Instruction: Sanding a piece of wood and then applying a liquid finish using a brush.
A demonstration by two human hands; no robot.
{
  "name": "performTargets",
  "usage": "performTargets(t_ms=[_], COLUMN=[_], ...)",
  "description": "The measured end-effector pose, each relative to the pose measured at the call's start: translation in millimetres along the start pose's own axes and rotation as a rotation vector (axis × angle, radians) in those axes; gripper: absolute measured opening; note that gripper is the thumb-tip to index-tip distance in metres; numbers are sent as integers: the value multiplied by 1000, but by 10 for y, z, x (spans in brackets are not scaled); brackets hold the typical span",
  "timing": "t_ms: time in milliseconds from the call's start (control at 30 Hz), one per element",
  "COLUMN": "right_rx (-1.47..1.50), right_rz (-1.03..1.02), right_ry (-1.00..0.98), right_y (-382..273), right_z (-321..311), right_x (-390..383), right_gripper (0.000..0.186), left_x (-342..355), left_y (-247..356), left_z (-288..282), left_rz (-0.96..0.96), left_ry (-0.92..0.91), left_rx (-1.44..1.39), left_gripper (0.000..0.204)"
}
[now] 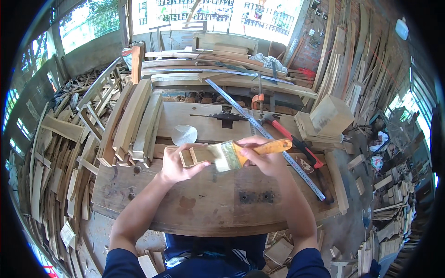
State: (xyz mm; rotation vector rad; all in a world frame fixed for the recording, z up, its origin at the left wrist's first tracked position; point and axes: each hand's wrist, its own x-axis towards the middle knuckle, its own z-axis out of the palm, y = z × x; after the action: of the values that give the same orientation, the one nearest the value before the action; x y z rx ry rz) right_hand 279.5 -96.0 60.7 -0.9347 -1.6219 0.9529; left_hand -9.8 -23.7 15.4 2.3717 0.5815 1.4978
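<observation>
Above the middle of the wooden workbench, my left hand is closed around a small wooden block. My right hand grips a wide paintbrush with a worn yellow handle. The brush's pale bristles lie against the block's right end, or just over it; I cannot tell which. Behind my left hand a round, clear dish or disc rests on the bench. To the right of my right hand lie a hammer with a red and black handle and a long steel ruler.
Long boards are stacked at the bench's left. An orange clamp stands at the back, near a dark slotted metal piece. A large wooden block sits at the back right. Scrap wood covers the floor on the left.
</observation>
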Motion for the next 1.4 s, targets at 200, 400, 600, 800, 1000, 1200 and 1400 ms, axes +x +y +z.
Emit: performTargets(t_ms=[200,400,600,800,1000,1200,1400], right_rx=[14,-182,-170,-426,-409,-488,-654], right_rz=[324,355,110,-403,-492,-590,-644], right_ry=[175,416,429,101,-60,172,-335], right_y=[541,619,326,-190,-294,-376,-678], right_z=[-719,-930,-421,224,344,283,268], right_x=[-38,-170,-102,36,108,258,196], right_gripper=[26,25,21,16,17,20,39], left_x=[18,19,-8,-36,37,23,-18], left_y=[-12,3,-3,-118,-77,-104,-238], left_z=[24,18,54,37,-11,-10,-46], left_rz=[-16,42,54,77,139,126,139], left_ry=[-5,-1,9,-4,-55,-57,-104], left_rx=[-17,-30,-27,-33,63,117,150], left_gripper=[46,47,52,72,63,74,80])
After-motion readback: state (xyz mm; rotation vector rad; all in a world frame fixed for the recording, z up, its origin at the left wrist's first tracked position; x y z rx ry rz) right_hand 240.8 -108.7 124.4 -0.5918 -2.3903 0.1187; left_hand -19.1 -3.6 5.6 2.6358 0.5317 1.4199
